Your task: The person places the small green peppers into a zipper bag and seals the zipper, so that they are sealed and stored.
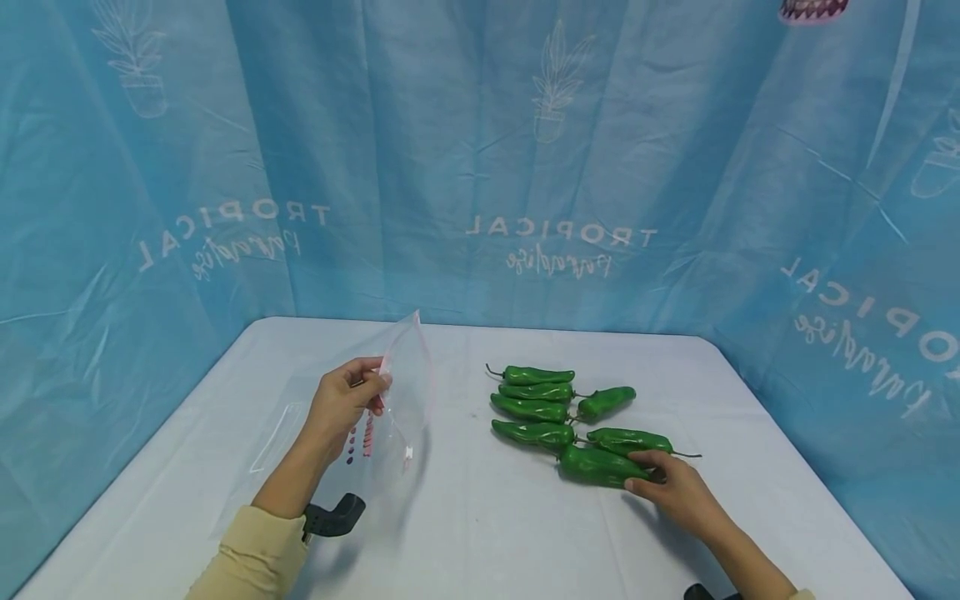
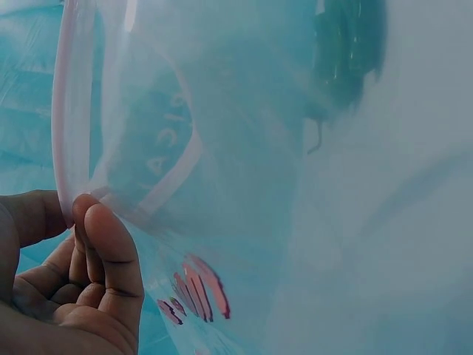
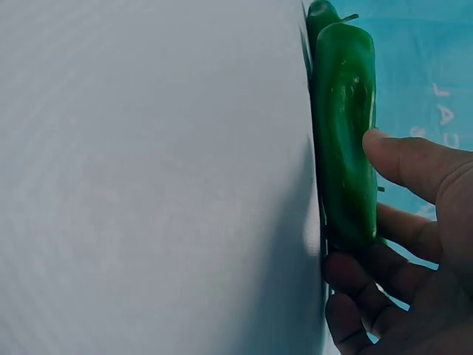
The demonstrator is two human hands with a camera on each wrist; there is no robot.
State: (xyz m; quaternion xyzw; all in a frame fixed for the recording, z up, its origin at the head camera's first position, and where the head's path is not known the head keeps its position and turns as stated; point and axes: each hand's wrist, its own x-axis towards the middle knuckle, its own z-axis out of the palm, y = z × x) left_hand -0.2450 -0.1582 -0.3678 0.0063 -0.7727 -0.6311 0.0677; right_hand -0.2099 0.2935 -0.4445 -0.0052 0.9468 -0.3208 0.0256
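My left hand [image 1: 347,408] pinches the rim of a clear zip bag [image 1: 405,383] between thumb and fingertips, lifting its mouth off the table. In the left wrist view the bag's pink zip strip [image 2: 63,111] runs up from the fingertips, with red print lower on the film. My right hand [image 1: 675,487] grips the right end of the nearest green pepper [image 1: 600,467], which lies on the table. The right wrist view has the thumb on this pepper [image 3: 345,140] and fingers round its end. Several more green peppers [image 1: 532,408] lie just behind it.
A white cloth covers the table [image 1: 510,533]. Blue printed curtains [image 1: 420,167] hang behind it and at both sides. The rest of the bag lies flat under the left forearm. A black wrist strap [image 1: 335,517] shows at the left sleeve.
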